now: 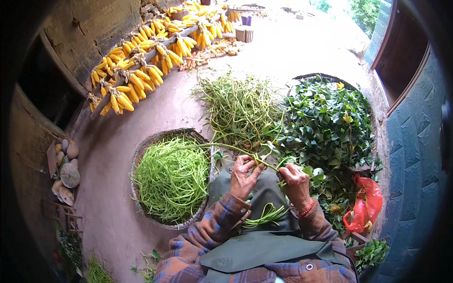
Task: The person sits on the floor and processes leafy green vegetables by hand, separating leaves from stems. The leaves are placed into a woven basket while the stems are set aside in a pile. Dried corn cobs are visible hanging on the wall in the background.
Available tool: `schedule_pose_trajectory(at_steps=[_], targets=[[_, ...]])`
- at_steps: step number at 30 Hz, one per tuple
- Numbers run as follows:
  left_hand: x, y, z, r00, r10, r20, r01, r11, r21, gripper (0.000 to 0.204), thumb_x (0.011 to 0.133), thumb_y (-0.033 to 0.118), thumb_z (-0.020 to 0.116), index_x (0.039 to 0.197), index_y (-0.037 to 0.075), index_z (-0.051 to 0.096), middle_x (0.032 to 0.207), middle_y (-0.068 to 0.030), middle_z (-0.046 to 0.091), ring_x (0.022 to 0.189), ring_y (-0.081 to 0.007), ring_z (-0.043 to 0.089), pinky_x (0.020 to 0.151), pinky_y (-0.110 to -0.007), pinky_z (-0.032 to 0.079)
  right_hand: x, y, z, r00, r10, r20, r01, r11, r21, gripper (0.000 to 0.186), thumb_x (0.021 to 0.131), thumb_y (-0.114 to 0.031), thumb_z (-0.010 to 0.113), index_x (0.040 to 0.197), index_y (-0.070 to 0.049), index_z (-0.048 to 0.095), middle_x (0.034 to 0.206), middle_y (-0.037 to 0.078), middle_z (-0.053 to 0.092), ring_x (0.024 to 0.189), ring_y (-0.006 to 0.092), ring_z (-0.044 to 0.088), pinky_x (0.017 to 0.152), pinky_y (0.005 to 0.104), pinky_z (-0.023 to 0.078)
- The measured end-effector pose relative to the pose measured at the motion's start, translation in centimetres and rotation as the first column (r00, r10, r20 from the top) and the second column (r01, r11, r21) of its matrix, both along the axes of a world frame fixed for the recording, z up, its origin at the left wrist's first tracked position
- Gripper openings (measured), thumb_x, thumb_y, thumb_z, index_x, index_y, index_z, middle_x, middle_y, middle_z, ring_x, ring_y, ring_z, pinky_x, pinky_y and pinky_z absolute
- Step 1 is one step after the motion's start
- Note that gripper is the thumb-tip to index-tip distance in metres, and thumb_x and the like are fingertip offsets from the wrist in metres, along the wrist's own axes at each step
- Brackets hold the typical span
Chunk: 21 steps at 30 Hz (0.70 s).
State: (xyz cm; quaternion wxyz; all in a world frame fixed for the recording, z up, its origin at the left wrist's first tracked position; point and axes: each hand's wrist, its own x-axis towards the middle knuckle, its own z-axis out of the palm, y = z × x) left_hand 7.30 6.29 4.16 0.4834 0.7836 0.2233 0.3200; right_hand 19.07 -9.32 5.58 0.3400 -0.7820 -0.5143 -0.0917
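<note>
A long green stem (226, 147) stretches between my hands above my apron-covered knees. My left hand (243, 175) is closed with fingertips pinched on the stem near a leafy fork. To its right, my right hand (295, 184), with a red bead bracelet at the wrist, is also closed around the stem. A small bundle of green stalks (264, 217) lies on the dark apron (250, 250) in my lap. Left of my knees stands a woven basket (136, 184) full of thin green stalks (170, 174).
A pile of vines (240, 106) lies ahead, beside a big basket of leaves (325, 122). A red plastic bag (365, 200) is at the right near a blue wall (408, 165). Corn cobs (132, 85) hang on a pole at the back left; squashes (71, 174) sit along the left wall.
</note>
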Motion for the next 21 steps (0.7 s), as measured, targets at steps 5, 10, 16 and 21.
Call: schedule_pose_trajectory(at_steps=[5,10,16,21], targets=[[0.0,-0.5,1.1,0.993,0.109,0.039,-0.11,0.994,0.009,0.017,0.09,0.015,0.065,0.089,-0.001,0.069,0.092,-0.0108,0.06,0.096,-0.0241,0.058,0.088,-0.036,0.045,-0.3,0.2,0.8,0.991,-0.043,0.13,0.046,0.999,-0.018,0.009,0.077,-0.005,0.065,0.083,-0.008,0.057,0.076,0.008,0.054,0.075,0.028,0.06,0.058,0.0394,0.047],[0.1,1.0,0.5,0.98,-0.028,0.196,0.149,0.757,-0.636,0.017,0.097,0.016,0.058,0.091,0.0,0.063,0.072,-0.0011,0.06,0.067,-0.0089,0.055,0.063,-0.024,0.044,0.2,-0.5,1.1,0.978,-0.061,0.201,0.063,0.998,-0.001,0.009,0.075,-0.003,0.061,0.081,-0.007,0.056,0.076,0.009,0.051,0.074,0.0274,0.059,0.057,0.0392,0.047],[0.2,0.9,-0.9,0.982,-0.185,0.048,0.175,0.767,-0.617,0.038,0.099,0.037,0.059,0.086,0.003,0.069,0.054,0.0063,0.047,0.05,-0.0034,0.042,0.052,-0.022,0.038,0.3,-1.5,0.6,0.974,0.017,0.226,-0.007,0.999,-0.043,0.013,0.074,-0.003,0.062,0.084,-0.008,0.057,0.078,0.008,0.053,0.074,0.0257,0.06,0.056,0.0372,0.049],[0.4,0.8,-0.6,0.953,-0.277,0.123,0.234,0.415,-0.879,0.036,0.103,0.032,0.05,0.086,0.004,0.064,0.054,0.0069,0.038,0.051,-0.0066,0.039,0.063,-0.025,0.047,1.9,-2.9,-0.1,0.966,0.032,0.257,-0.02,0.999,-0.049,0.015,0.073,-0.003,0.063,0.086,-0.009,0.057,0.078,0.007,0.054,0.072,0.0249,0.061,0.056,0.0365,0.049]])
